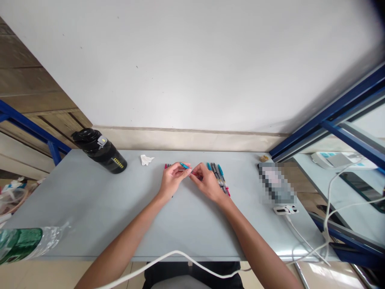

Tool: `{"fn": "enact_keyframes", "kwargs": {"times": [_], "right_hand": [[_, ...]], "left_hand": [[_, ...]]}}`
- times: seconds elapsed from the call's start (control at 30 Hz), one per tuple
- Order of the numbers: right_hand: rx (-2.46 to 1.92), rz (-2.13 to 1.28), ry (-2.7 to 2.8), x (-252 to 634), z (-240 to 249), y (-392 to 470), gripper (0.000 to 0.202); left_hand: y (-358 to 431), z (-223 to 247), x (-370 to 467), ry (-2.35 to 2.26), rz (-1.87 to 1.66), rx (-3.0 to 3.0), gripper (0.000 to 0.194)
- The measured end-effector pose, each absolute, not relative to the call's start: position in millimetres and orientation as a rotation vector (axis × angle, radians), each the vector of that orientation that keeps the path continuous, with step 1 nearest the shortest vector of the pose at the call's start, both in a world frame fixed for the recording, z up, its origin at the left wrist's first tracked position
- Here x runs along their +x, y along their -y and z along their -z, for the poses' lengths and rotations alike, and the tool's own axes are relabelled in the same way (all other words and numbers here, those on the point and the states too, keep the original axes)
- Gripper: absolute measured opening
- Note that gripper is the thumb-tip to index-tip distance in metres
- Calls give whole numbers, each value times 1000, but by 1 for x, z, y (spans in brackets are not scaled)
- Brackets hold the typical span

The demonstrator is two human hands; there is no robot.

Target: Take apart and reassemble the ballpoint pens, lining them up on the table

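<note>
Above the middle of the grey desk [126,216], my two hands meet at the fingertips. My left hand [172,179] pinches a pen [183,165] with a teal end that sticks out past its fingers. The fingers of my right hand [206,182] are closed at the pen's other end; whether they hold a separate small part is hidden. Just right of my right hand lies a row of several pens [217,174] with teal, dark and pink parts. Behind my left hand, the pink tip of another pen [166,165] shows, mostly covered.
A black bottle [105,154] and crumpled tissue [146,160] stand left. A clear green-labelled bottle [27,243] is at the near left. On the right are a pixelated phone-like object [276,182], a small white device [285,210] and a white cable [327,200]. Blue frame bars [325,104] border the desk.
</note>
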State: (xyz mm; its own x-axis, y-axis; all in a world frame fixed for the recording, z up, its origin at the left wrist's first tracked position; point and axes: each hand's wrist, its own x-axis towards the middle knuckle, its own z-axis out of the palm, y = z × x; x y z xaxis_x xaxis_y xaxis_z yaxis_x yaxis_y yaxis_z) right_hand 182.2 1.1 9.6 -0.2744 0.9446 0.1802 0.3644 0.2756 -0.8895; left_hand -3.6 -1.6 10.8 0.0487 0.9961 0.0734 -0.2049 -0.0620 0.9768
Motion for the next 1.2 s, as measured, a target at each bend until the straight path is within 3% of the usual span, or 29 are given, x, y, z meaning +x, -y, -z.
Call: {"fn": "enact_keyframes", "kwargs": {"times": [0.3,0.83,1.2], "right_hand": [[-1201,-972,1785,184,-10,-3,33],[-1093,-895,1889,185,-15,-4,34],[-1100,-854,1943,184,-15,-1,37]], "left_hand": [[1,-12,-7,-913,-1266,1149,42],[3,-16,-6,-872,-1262,1182,26],[-1,-15,-8,-958,-1310,1086,43]]}}
